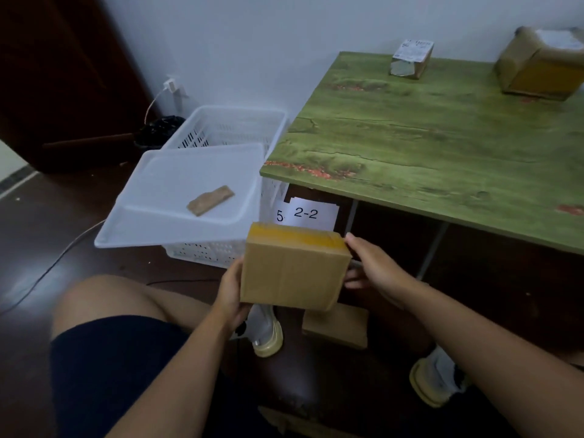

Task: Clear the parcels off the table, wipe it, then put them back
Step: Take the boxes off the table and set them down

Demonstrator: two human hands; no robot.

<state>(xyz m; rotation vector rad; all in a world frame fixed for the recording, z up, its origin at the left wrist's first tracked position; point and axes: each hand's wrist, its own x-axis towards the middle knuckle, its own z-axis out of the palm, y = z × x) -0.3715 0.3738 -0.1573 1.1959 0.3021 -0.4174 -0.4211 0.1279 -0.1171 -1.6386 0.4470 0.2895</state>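
Observation:
I hold a brown cardboard parcel (294,268) in the air below the table's front-left corner, above the floor. My left hand (232,292) grips its left side and my right hand (371,267) grips its right side. The green wood-grain table (426,147) carries a small parcel with a white label (410,60) at the far edge. A larger taped brown parcel (540,66) stands at its far right. Another flat brown parcel (336,327) lies on the floor under my hands.
A white plastic basket (234,128) stands left of the table. A white lid (186,197) lies across it with a small brown piece (210,200) on top. Paper labels reading 2-2 (305,213) hang under the table edge. My knees and shoes are below.

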